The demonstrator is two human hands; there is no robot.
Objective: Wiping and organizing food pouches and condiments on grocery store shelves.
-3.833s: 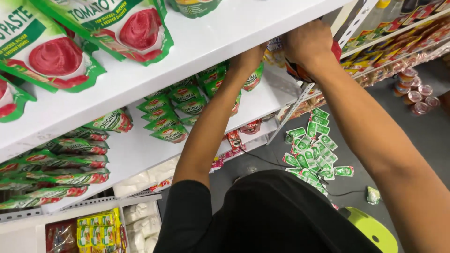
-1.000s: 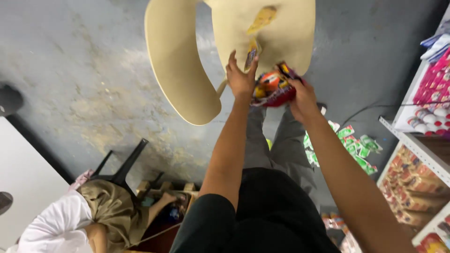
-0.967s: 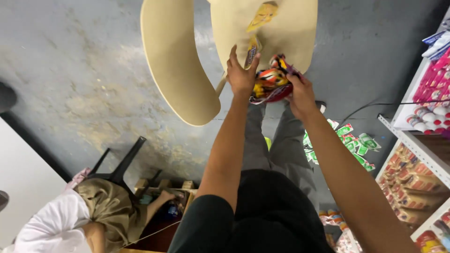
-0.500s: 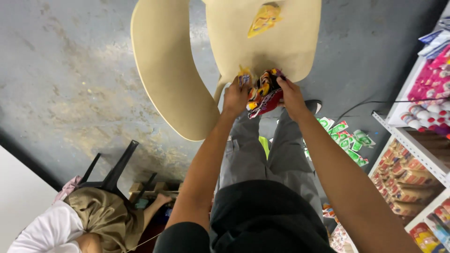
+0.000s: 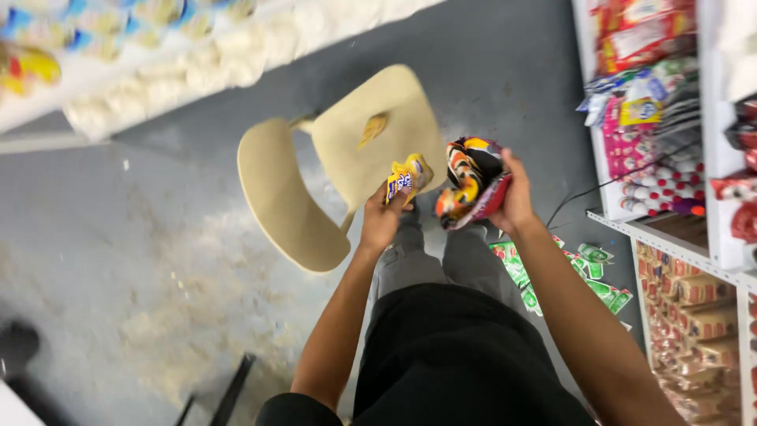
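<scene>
Seen from above, the person's left hand (image 5: 384,218) pinches a small yellow packet (image 5: 408,178), while the right hand (image 5: 514,199) grips a bunch of red, orange and black packets (image 5: 467,180) just beside it. Both are held over a beige plastic chair (image 5: 331,170) that stands on the grey floor (image 5: 118,237), with one more yellow packet (image 5: 374,127) lying on its seat. Green sachets (image 5: 590,268) lie scattered on the floor near the white shelving (image 5: 666,237) at the right, which is stocked with packaged goods.

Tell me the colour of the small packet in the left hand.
Yellow with a blue patch: the small packet, seen in the head view, pinched in the left hand.
</scene>
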